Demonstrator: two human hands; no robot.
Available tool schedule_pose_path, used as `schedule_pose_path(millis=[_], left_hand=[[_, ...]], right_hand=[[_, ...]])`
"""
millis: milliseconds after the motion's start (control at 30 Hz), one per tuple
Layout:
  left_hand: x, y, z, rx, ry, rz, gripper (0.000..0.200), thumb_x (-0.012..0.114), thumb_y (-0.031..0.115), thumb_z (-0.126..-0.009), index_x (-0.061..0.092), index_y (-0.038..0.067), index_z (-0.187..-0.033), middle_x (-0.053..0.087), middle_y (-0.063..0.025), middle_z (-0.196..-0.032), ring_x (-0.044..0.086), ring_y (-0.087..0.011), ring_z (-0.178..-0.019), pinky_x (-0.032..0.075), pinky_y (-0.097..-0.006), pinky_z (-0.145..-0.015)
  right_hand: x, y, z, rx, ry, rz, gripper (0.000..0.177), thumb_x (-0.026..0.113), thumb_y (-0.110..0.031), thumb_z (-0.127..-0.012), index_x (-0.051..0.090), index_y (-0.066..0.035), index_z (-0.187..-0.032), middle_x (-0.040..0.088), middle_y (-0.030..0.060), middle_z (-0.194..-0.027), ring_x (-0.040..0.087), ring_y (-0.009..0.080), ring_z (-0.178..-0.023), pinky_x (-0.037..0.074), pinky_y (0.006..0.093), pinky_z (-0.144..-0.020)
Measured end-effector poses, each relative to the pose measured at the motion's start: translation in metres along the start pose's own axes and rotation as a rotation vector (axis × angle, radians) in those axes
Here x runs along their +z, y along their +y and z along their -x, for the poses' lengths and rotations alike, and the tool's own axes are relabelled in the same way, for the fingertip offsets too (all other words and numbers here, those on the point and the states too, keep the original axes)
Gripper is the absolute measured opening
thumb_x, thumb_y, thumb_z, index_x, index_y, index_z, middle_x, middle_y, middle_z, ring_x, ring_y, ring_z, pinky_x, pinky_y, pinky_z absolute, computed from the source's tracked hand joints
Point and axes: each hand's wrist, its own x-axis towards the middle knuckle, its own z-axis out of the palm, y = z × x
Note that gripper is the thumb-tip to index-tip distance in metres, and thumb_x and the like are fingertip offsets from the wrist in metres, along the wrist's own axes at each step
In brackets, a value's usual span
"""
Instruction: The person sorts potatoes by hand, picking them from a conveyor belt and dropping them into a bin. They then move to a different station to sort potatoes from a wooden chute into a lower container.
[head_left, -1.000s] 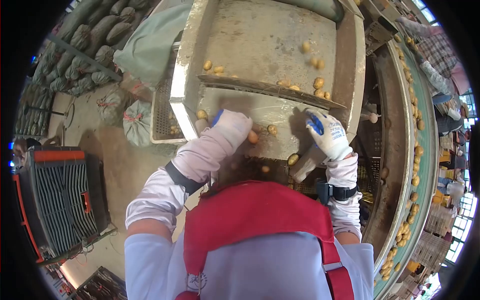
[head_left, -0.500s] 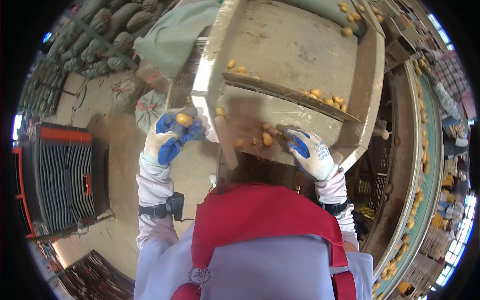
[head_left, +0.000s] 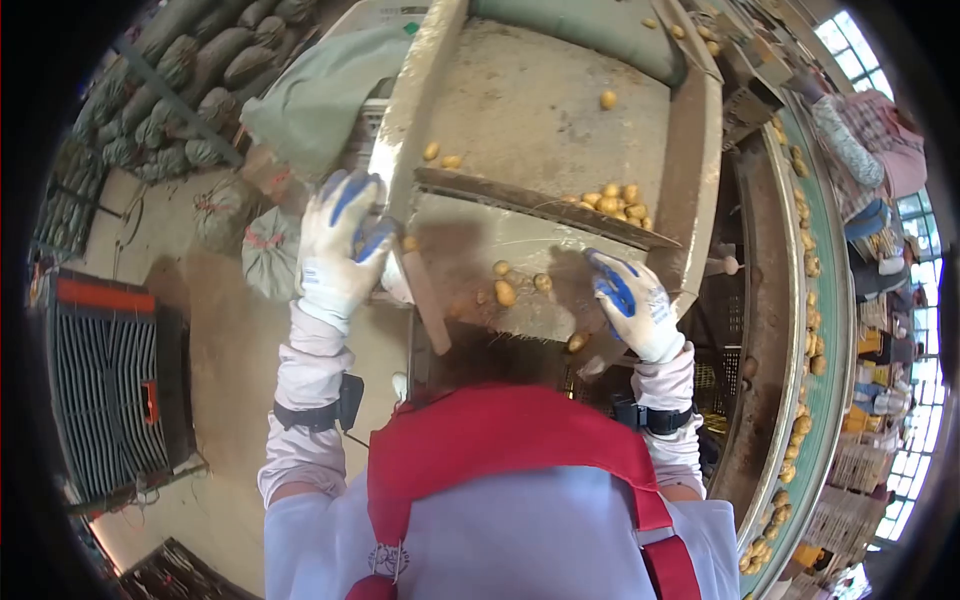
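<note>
Left hand point(head_left: 340, 245): we see it in a white-and-blue glove, raised at the left rim of the grey metal chute point(head_left: 540, 110), fingers point(head_left: 345, 195) loosely spread, holding nothing.
Right hand point(head_left: 632, 305): gloved alike, fingers wide, flat on the chute's lower plate.
Small yellow potatoes point(head_left: 505, 293): loose on that plate, between our two hands.

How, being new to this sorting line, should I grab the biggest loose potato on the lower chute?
Pinch the potato across its narrow middle, fingers on its long sides, coming from above and the right, where the right hand is near. It lies flat, top exposed; the chute seems to slope, so cup its downhill side.
</note>
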Motion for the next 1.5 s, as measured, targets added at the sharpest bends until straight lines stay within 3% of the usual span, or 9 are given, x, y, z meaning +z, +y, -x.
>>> schedule_pose_path(millis=[200,400,600,733,800,833,933,1433,1500], left_hand=[[0.034,0.027,-0.032,0.099,-0.096,-0.056,0.05,0.075,0.021,-0.077,0.062,0.009,-0.124,0.053,-0.0159,-0.136,0.042,-0.0371,-0.133,0.027,-0.0508,-0.114],[0.075,0.02,-0.044,0.099,-0.154,-0.204,0.057,0.075,0.024,-0.075,0.06,0.012,-0.129,0.052,-0.0154,-0.135,0.039,-0.0382,-0.135,0.023,-0.055,-0.115],[0.072,0.012,-0.047,0.152,-0.131,-0.209,0.059,0.074,0.028,-0.076,0.058,0.016,-0.131,0.052,-0.0145,-0.135,0.04,-0.0382,-0.133,0.021,-0.0562,-0.115],[0.076,0.005,-0.042,0.234,-0.076,-0.196,0.058,0.076,0.025,-0.076,0.058,0.015,-0.131,0.056,-0.012,-0.132,0.045,-0.0354,-0.129,0.028,-0.0514,-0.11],[0.079,0.003,-0.041,0.254,-0.074,-0.158,0.059,0.077,0.026,-0.076,0.058,0.016,-0.132,0.057,-0.0104,-0.131,0.046,-0.0327,-0.129,0.029,-0.051,-0.109],[0.082,-0.002,-0.039,0.272,-0.084,-0.111,0.06,0.076,0.028,-0.076,0.056,0.018,-0.132,0.055,-0.0091,-0.133,0.045,-0.0313,-0.129,0.026,-0.0535,-0.111],[0.086,-0.006,-0.035,0.302,-0.101,-0.081,0.061,0.073,0.034,-0.077,0.054,0.02,-0.133,0.054,-0.0077,-0.136,0.045,-0.028,-0.13,0.022,-0.0557,-0.113],[0.077,0.0,-0.018,0.434,-0.171,-0.119,0.057,0.069,0.037,-0.081,0.055,0.022,-0.134,0.049,-0.0131,-0.143,0.038,-0.0339,-0.137,0.015,-0.0546,-0.117],[0.076,0.003,-0.019,0.478,-0.148,-0.186,0.056,0.071,0.037,-0.08,0.058,0.021,-0.132,0.054,-0.013,-0.138,0.045,-0.0318,-0.131,0.018,-0.0533,-0.115]], right_hand=[[-0.06,0.019,0.049,0.146,0.254,-0.066,0.037,0.06,-0.006,-0.085,0.062,-0.003,-0.122,0.064,0.0169,-0.115,0.059,0.0349,-0.108,0.045,0.0405,-0.098],[-0.093,0.072,0.098,0.348,0.782,0.143,0.032,0.054,-0.003,-0.09,0.062,0.001,-0.121,0.063,0.0168,-0.123,0.059,0.0297,-0.116,0.043,0.04,-0.104],[-0.138,0.1,0.217,0.633,1.038,0.365,0.035,0.052,-0.015,-0.101,0.056,0.006,-0.128,0.062,0.0161,-0.127,0.059,0.0245,-0.115,0.046,0.034,-0.1],[-0.144,0.082,0.341,0.983,0.927,0.631,0.035,0.055,-0.023,-0.099,0.062,0.002,-0.122,0.068,0.0147,-0.116,0.065,0.0243,-0.105,0.049,0.0344,-0.092],[-0.146,0.063,0.396,1.369,0.595,0.788,0.045,0.052,-0.038,-0.099,0.064,0.0,-0.12,0.067,0.0187,-0.115,0.064,0.0299,-0.105,0.049,0.0383,-0.091],[-0.146,0.067,0.422,1.428,0.626,0.75,0.053,0.049,-0.048,-0.097,0.066,-0.001,-0.117,0.068,0.021,-0.109,0.065,0.0336,-0.101,0.049,0.0412,-0.088],[-0.145,0.068,0.404,1.77,0.429,0.885,0.069,0.042,-0.063,-0.094,0.069,-0.002,-0.111,0.069,0.0246,-0.098,0.066,0.0403,-0.094,0.051,0.0462,-0.082],[-0.14,0.074,0.437,1.583,0.478,0.776,0.076,0.034,-0.065,-0.095,0.065,0.001,-0.118,0.067,0.027,-0.109,0.063,0.0401,-0.107,0.048,0.0444,-0.09],[-0.143,0.077,0.441,1.611,0.485,0.673,0.076,0.035,-0.065,-0.095,0.064,0.001,-0.12,0.067,0.0266,-0.11,0.063,0.0395,-0.107,0.047,0.0434,-0.09]])
